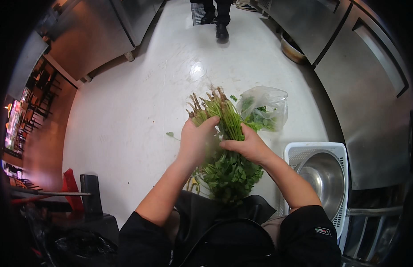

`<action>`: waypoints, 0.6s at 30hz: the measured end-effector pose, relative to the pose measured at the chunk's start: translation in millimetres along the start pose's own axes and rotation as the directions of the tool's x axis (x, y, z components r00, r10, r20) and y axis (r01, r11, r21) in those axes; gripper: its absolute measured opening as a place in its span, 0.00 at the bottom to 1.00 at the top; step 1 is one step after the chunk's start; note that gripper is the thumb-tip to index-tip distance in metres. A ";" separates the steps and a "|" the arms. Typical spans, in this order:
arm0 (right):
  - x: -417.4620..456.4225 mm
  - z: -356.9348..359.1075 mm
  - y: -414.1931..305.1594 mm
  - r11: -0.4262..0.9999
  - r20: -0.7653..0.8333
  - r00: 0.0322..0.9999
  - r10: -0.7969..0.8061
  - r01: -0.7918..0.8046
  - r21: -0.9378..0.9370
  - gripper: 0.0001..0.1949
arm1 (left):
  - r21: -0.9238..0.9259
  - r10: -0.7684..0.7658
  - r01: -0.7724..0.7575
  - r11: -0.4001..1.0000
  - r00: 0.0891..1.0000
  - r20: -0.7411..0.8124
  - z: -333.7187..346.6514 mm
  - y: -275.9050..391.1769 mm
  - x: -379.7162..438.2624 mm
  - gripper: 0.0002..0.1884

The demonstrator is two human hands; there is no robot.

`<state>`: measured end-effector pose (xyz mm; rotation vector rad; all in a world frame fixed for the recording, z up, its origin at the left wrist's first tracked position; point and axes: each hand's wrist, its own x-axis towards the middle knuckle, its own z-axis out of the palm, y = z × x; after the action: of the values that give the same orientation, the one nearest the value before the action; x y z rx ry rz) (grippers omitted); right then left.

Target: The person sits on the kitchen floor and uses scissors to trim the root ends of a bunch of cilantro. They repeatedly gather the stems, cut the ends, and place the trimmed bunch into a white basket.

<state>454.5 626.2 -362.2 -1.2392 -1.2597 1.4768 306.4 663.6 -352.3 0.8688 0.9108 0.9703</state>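
Observation:
Between my two hands is a bunch of rooted leafy herbs, apparently coriander, its brown roots facing away from me and its leaves hanging toward my lap. My left hand grips a portion of the stems on the left, thumb across them. Fingers of my right hand close around the thicker stem portion on the right. Just beyond the right hand, a clear plastic bag with more green leaves inside lies on the floor. Yellow handles, seemingly of scissors, show partly beneath my left forearm.
To my right stands a white plastic basket holding a stainless steel bowl. Steel cabinets line both sides. A metal basin sits at the right cabinets' base. Ahead, a person's shoes are on the pale floor. A black bin is at lower left.

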 end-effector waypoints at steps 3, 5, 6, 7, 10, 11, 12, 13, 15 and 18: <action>-4.5 0.3 -9.8 0.982 0.016 0.998 0.063 -0.064 0.179 0.22 | -0.098 0.028 -0.032 0.995 0.999 -0.037 0.3 0.2 -0.2 0.09; -3.8 -2.1 -8.4 0.964 0.039 0.997 0.060 -0.068 0.256 0.23 | -0.140 0.053 -0.061 0.988 0.997 -0.058 1.6 1.8 -0.4 0.09; -3.4 -3.2 -7.3 0.953 0.050 0.997 0.057 -0.070 0.294 0.23 | -0.141 0.059 -0.068 0.988 0.996 -0.069 2.0 2.8 -0.5 0.09; -3.0 -3.7 -5.9 0.946 0.055 0.997 0.053 -0.068 0.316 0.23 | -0.142 0.065 -0.076 0.987 0.995 -0.080 2.3 3.5 -0.6 0.08; -1.9 -5.5 -3.7 0.919 0.076 0.995 0.058 -0.082 0.385 0.20 | -0.179 0.073 -0.085 0.980 0.995 -0.075 1.6 4.7 -1.4 0.09; -1.7 -7.3 -4.2 0.907 0.086 0.994 0.071 -0.100 0.410 0.20 | -0.197 0.069 -0.083 0.977 0.995 -0.079 1.7 5.0 -1.8 0.09; -1.2 -8.9 -4.7 0.893 0.097 0.992 0.083 -0.117 0.434 0.19 | -0.214 0.065 -0.081 0.973 0.995 -0.082 2.1 5.5 -2.1 0.09; -0.7 -10.0 -4.6 0.877 0.097 0.990 0.105 -0.138 0.461 0.19 | -0.231 0.061 -0.080 0.970 0.994 -0.085 2.7 6.1 -2.5 0.10; 0.4 -11.7 -3.4 0.840 0.099 0.984 0.150 -0.179 0.513 0.18 | -0.260 0.070 -0.086 0.962 0.995 -0.070 6.1 9.3 -6.0 0.10; 2.0 -12.6 -1.0 0.817 0.099 0.983 0.157 -0.185 0.546 0.17 | -0.281 0.097 -0.111 0.953 0.993 -0.062 8.2 8.6 -6.2 0.10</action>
<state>466.5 630.6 -361.7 -0.9353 -0.6700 1.8452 309.6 659.0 -340.1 0.6554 0.7479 1.1852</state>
